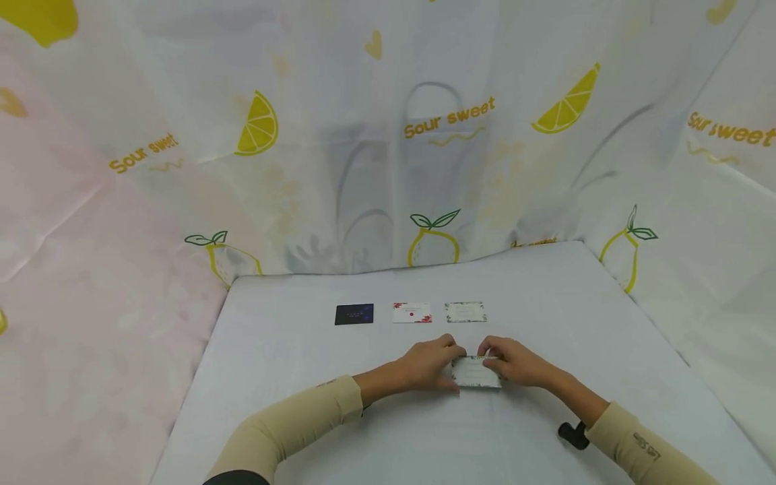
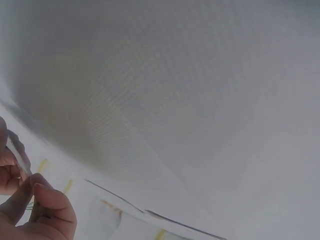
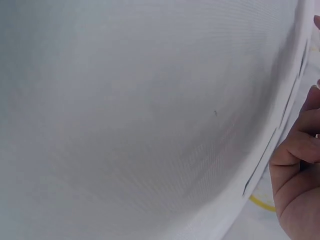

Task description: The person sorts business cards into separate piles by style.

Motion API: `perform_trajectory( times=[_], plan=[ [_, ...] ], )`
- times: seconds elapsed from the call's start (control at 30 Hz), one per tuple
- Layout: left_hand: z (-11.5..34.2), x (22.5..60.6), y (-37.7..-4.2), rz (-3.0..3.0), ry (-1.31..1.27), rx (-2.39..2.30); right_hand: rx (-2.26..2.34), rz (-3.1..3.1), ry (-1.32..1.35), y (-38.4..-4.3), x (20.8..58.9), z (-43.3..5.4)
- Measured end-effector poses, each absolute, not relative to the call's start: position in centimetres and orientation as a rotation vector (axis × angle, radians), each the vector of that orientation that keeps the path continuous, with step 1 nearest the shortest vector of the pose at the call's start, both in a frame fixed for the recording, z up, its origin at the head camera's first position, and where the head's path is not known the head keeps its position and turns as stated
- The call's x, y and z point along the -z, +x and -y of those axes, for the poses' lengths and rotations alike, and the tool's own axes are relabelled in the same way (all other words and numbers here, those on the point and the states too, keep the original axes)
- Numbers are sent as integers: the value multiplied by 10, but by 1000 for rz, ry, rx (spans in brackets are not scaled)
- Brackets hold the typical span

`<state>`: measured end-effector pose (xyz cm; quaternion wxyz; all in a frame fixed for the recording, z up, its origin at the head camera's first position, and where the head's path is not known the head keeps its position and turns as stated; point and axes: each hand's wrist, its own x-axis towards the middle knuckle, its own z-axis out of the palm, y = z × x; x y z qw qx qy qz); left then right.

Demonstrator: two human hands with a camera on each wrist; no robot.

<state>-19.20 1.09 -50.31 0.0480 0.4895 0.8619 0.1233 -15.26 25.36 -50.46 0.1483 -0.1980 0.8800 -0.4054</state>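
In the head view both hands are at a white card (image 1: pixel 475 372) with a dark leafy border, close over the white table. My left hand (image 1: pixel 432 364) grips its left end, fingers at the upper corner and thumb by the lower one. My right hand (image 1: pixel 515 360) pinches the upper right edge, its thumb lying over the card's face. In the left wrist view the card (image 2: pixel 19 156) shows edge-on beside the left hand's fingers (image 2: pixel 52 205). The right wrist view shows the curled right hand (image 3: pixel 300 165) at its border, with the held card mostly hidden there.
Farther back on the table (image 1: pixel 291 417) lie three cards in a row: a dark blue one (image 1: pixel 354 314), a white one with red flowers (image 1: pixel 412 312) and a white leafy-bordered one (image 1: pixel 465 312). A lemon-printed curtain (image 1: pixel 376 168) hangs behind the table and along its sides.
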Motion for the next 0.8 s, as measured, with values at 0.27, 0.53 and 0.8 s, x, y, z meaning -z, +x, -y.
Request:
perform_trajectory(
  times=[0.27,0.53,0.8],
  plan=[
    [-10,503,-198,-2625,1452,-378,1135,-2648,-601,-153,509,-255],
    [-10,502,-211,-2674,1408,-369,907,-2926,-729,-153,513,-252],
    [-15,510,-227,-2710,1371,-349,761,-3039,-724,-163,516,-251]
  ],
)
